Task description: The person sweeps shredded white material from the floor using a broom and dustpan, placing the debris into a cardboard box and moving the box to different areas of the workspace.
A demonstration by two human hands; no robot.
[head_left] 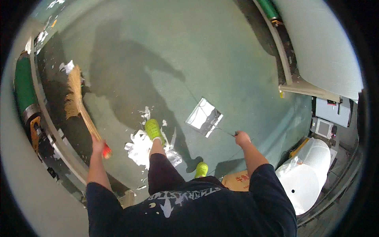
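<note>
My left hand point(98, 145) is closed round the handle end of a straw broom point(75, 86), near a red band. The broom slants away to the far left, and its bristles reach a white scrap point(67, 67) by the machine's edge. Held out to the right, my right hand point(242, 139) grips the thin dark handle of a square metal dustpan point(202, 114). The pan is at floor level, ahead of my feet, partly in shadow. Crumpled white scraps point(139, 148) lie heaped around my left shoe point(153, 129), which covers some of them.
Machine frames with green rollers point(25, 85) flank the floor on both sides. A large white roll point(327, 47) fills the far right. Another wrapped white roll point(300, 185) stands near right, and a cardboard box point(237, 181) sits behind my right shoe point(201, 170).
</note>
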